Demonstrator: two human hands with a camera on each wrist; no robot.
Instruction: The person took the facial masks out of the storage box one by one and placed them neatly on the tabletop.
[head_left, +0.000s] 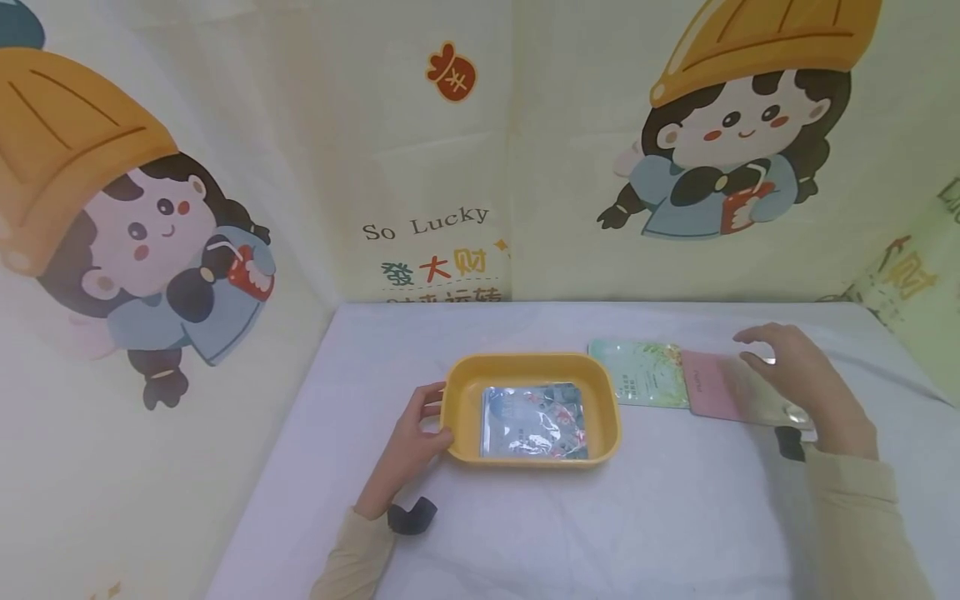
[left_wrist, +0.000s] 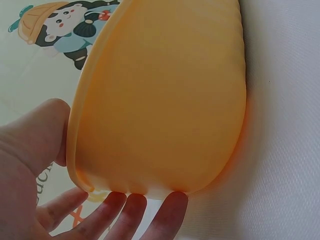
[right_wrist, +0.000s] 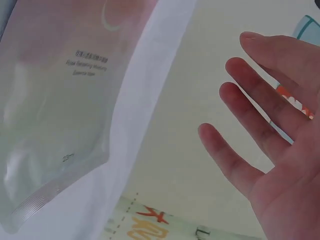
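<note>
My left hand holds the left end of a yellow plastic tray. In the left wrist view the thumb lies at the tray's rim and the fingertips touch its outer wall. Inside the tray lies a shiny blue sheet mask packet with a floral print. To the tray's right, a green sheet mask packet lies flat, meeting a pink one that fades to pale green. Over the pink packet's right end hovers my right hand, thumb and fingers spread apart, holding nothing.
A white cloth covers the table. Cream curtains printed with cartoon figures and lettering stand along the back and both sides. Each wrist carries a black strap piece below its sleeve.
</note>
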